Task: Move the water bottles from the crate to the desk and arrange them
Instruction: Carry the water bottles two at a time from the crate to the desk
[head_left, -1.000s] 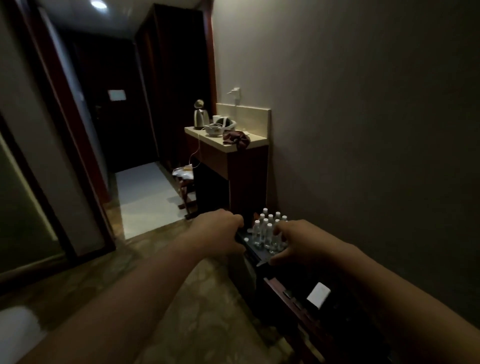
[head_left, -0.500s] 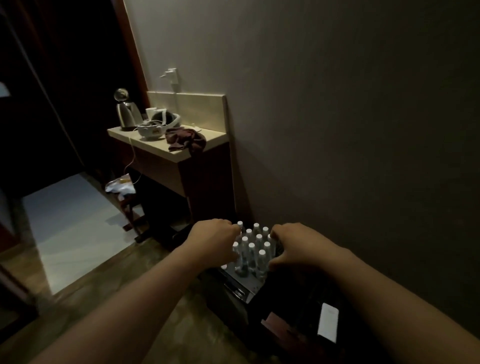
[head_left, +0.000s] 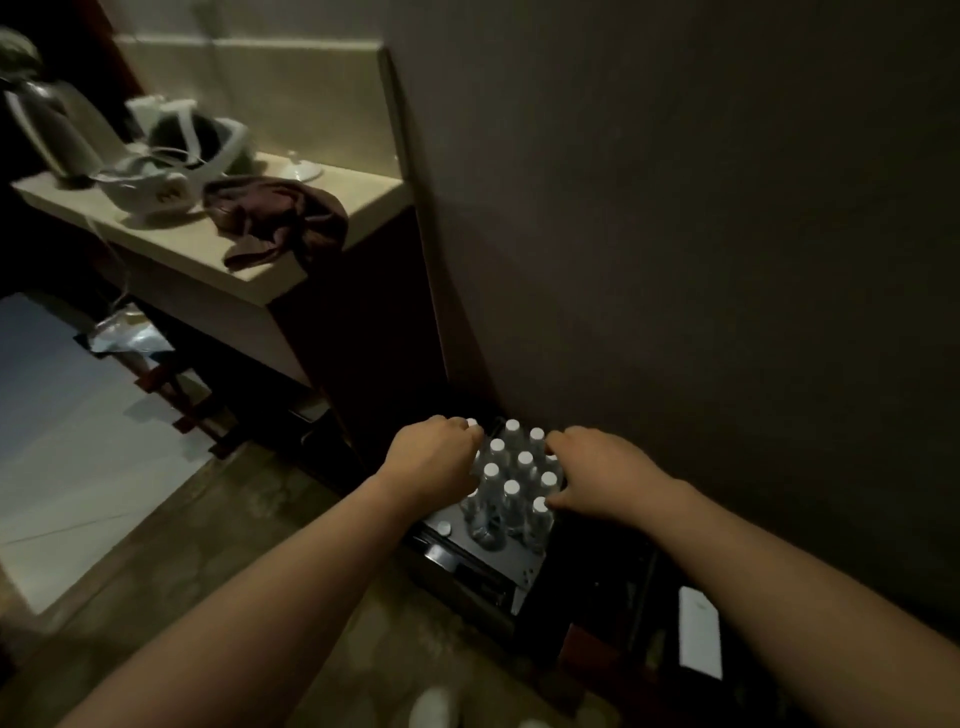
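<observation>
Hands (head_left: 434, 460) flanking water bottles (head_left: 511, 486), both sides

Single head view, downward, close above hands (head_left: 519, 478)

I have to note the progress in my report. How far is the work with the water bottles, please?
Done: nothing that shows; no bottle stands on the desk, which holds a kettle, a white headset and a dark cloth. In hand: the left hand and right hand are at either side of the water bottles, low by the wall; the grip is unclear. Left: carrying them over and arranging them.
</observation>
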